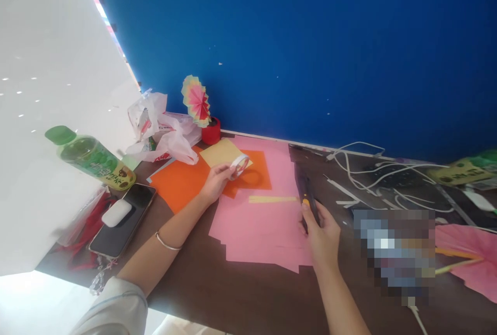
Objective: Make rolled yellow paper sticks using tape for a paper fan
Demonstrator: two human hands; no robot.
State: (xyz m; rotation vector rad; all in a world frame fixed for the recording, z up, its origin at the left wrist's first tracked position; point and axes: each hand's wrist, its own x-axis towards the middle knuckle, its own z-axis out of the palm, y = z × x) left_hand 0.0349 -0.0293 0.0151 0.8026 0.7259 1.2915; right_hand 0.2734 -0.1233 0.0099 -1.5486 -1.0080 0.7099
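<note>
My left hand [216,181] is closed on a roll of clear tape [239,165], lifted slightly over the orange paper [182,180]. My right hand [320,227] grips a dark utility knife with a yellow slider [307,196] at the right edge of a stack of pink paper sheets [261,226]. A narrow yellow paper strip [272,199] lies on the pink paper between both hands. A yellow sheet [222,151] rests behind the tape roll.
A green bottle [90,157], a phone [123,219] with a white earbud case [116,213], a plastic bag [163,133], a folded paper flower in a red pot [199,105], white cables [373,169] and a pink paper piece [470,257] lie on the brown table before a blue wall.
</note>
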